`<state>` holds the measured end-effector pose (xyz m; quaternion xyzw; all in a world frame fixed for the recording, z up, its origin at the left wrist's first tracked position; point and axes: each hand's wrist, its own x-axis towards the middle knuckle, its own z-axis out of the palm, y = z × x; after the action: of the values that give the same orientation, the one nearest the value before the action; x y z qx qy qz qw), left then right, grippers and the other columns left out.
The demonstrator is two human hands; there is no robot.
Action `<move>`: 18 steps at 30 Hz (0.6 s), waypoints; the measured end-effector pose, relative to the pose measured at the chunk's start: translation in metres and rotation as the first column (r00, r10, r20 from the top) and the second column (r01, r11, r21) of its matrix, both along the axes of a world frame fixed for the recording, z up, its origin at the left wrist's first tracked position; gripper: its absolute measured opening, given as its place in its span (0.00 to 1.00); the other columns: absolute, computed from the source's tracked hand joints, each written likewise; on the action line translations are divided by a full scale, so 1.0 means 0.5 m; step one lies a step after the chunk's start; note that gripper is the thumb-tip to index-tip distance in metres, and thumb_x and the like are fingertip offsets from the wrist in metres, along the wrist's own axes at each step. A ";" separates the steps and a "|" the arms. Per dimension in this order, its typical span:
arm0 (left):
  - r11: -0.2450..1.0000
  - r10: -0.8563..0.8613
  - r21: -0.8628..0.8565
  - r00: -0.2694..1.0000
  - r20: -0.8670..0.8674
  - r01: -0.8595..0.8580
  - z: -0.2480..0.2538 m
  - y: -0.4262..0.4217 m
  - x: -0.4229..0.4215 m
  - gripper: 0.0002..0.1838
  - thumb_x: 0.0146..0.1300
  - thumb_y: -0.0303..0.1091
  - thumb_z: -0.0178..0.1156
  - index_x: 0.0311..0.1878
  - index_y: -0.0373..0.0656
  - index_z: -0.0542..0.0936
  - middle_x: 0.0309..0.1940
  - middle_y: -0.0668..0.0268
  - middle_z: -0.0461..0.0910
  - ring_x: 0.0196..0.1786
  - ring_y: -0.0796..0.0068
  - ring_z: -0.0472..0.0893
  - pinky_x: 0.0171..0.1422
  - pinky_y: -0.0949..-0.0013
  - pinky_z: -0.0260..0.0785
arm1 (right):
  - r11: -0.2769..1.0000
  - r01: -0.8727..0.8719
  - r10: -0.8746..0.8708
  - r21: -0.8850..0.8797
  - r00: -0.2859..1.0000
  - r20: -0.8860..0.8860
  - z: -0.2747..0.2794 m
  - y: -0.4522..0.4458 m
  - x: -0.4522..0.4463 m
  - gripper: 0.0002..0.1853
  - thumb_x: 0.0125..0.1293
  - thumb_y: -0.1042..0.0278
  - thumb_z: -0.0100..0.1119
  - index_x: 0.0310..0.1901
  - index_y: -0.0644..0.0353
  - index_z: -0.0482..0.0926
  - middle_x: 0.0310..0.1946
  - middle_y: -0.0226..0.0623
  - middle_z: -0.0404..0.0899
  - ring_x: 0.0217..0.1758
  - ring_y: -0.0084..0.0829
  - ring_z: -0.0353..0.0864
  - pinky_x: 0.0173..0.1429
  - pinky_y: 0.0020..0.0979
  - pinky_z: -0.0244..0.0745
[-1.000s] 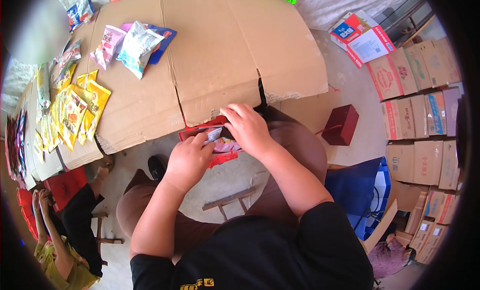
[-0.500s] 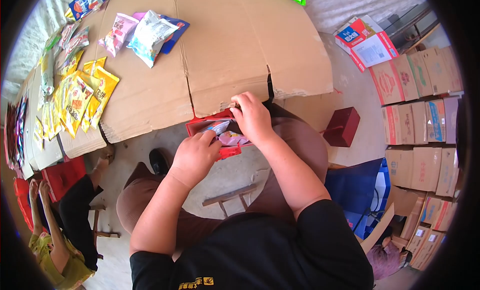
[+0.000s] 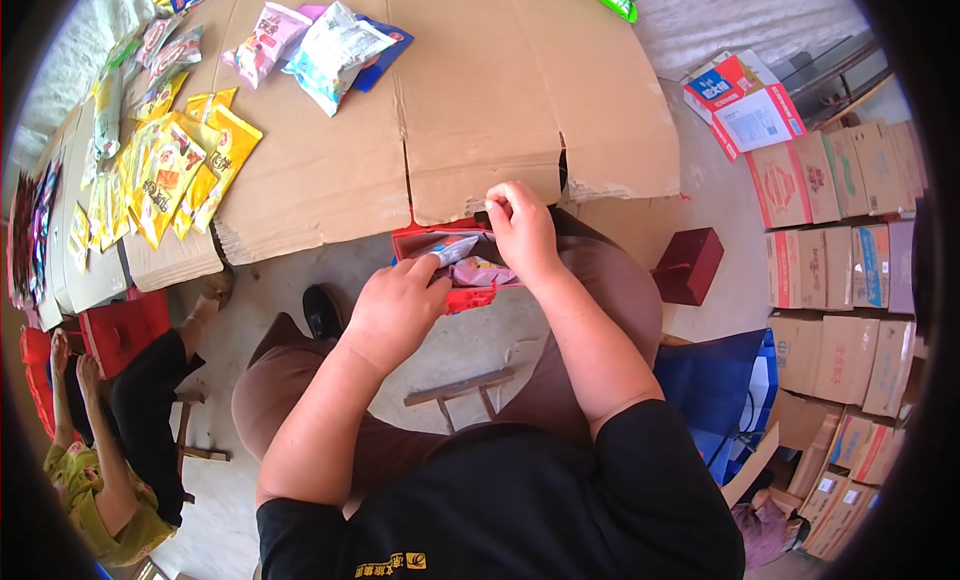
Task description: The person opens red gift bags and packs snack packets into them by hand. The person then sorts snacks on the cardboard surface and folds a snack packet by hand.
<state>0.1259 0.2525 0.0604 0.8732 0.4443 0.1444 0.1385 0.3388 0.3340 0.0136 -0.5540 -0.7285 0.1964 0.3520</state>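
Observation:
A red box (image 3: 470, 298) stands open between my knees, at the near edge of the cardboard-covered table (image 3: 480, 100). Inside it lie a blue-white packet (image 3: 459, 248) and a pink packet (image 3: 482, 272). My left hand (image 3: 400, 298) is at the box's left side, its fingertips closed on the blue-white packet. At the box's right rear corner is my right hand (image 3: 522, 228), with its fingers curled; whatever they hold is too small to make out. Yellow packets (image 3: 165, 175) are heaped on the table's left part, and a white-blue packet (image 3: 338, 55) lies with others farther back.
A dark red box (image 3: 688, 266) is on the floor to the right, near a blue bag (image 3: 715, 390). Cardboard cartons (image 3: 850, 355) are stacked at the far right. A seated person (image 3: 115, 480) is at the lower left. A wooden stool (image 3: 460, 388) shows between my legs.
The view has shifted, so the table and box appear farther right. My right hand has drawn back from over the box to its right rear corner, and more of the packets inside show.

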 end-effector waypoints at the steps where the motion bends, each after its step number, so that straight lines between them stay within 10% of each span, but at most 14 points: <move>1: 1.000 0.001 -0.001 1.000 0.000 -0.001 -0.002 0.000 0.001 0.10 0.54 0.31 0.64 0.41 0.44 0.82 0.46 0.62 0.78 0.44 0.62 0.81 0.44 0.59 0.77 | 1.000 0.005 -0.005 -0.020 1.000 -0.022 -0.001 0.000 0.000 0.04 0.63 0.78 0.61 0.39 0.62 0.77 0.32 0.41 0.78 0.36 0.41 0.82 0.42 0.36 0.76; 11: 0.997 0.011 -0.080 1.000 0.001 -0.011 -0.005 0.008 0.024 0.18 0.53 0.33 0.68 0.49 0.44 0.82 0.51 0.62 0.78 0.48 0.62 0.81 0.49 0.60 0.76 | 0.998 -0.052 0.052 -0.021 0.999 -0.001 -0.019 -0.007 0.009 0.07 0.63 0.79 0.60 0.42 0.64 0.77 0.35 0.43 0.82 0.38 0.39 0.84 0.44 0.35 0.78; 18: 0.980 0.072 -0.192 0.989 0.129 -0.046 -0.004 0.019 0.041 0.33 0.52 0.34 0.71 0.64 0.44 0.74 0.56 0.59 0.77 0.55 0.58 0.80 0.57 0.59 0.75 | 0.839 -0.078 -0.133 -0.539 0.931 -0.341 -0.011 -0.018 0.018 0.09 0.71 0.74 0.55 0.49 0.68 0.78 0.35 0.41 0.86 0.35 0.26 0.85 0.43 0.29 0.80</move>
<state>0.1465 0.2619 0.0582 0.8308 0.4713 0.1647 0.2461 0.3477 0.3250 0.0081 -0.5951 -0.5563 0.4888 0.3122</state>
